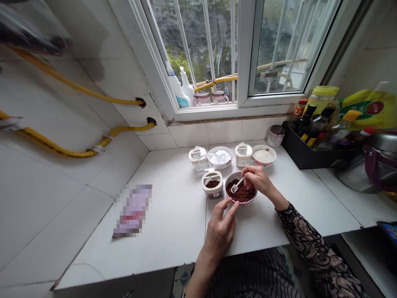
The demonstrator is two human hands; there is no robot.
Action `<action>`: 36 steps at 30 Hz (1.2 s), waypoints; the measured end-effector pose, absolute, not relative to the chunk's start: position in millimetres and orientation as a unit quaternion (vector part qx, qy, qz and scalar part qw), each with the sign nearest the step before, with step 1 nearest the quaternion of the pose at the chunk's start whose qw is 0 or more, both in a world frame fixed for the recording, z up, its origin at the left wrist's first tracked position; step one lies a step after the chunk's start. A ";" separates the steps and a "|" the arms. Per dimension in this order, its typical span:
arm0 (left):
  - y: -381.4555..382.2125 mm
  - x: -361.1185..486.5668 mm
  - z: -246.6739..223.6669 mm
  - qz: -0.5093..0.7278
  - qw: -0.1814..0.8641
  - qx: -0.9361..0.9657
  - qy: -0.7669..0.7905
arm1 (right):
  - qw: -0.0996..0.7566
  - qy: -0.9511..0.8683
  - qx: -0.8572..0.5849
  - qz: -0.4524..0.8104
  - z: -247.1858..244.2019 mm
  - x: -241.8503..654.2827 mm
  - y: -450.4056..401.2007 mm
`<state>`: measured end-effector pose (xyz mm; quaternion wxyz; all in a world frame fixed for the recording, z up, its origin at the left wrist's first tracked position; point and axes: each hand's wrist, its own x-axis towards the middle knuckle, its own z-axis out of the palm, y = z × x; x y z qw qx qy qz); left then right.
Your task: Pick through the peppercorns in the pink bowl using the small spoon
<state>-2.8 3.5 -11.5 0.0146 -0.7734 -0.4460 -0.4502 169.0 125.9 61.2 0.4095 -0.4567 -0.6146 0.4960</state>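
A small white spoon (pixel 235 187) is pinched in my right hand (pixel 257 178), its tip over the reddish-brown peppercorn-like grains (pixel 245 193) that fill a bowl with a pink outer side (pixel 247 203). At the bowl's near left rim, my left hand (pixel 221 227) rests its outstretched fingertips, with the fingers apart. Just left of the bowl stands a clear seasoning jar (pixel 212 184) with a white-rimmed lid, holding the same dark grains. Behind are two more clear jars, one at the left (pixel 198 158) and one in the middle (pixel 243 155).
A bowl of white granules (pixel 220 157) and a bowl of cream-coloured powder (pixel 263 155) stand behind. On the right are a black box of bottles (pixel 310 145) and a metal pot (pixel 356 176). A blurred purple packet (pixel 135 211) lies left; a window (pixel 211 54) is ahead.
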 end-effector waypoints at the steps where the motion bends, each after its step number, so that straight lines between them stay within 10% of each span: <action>1: 3.5 -2.8 -11.3 -0.450 0.015 -0.774 -0.445 | 0.413 -0.606 -0.458 0.503 61.8 170.0 126.6; 36: 4.2 -3.2 -11.1 -0.448 0.022 -0.779 -0.438 | 0.388 -0.705 -0.421 0.419 56.8 165.9 121.9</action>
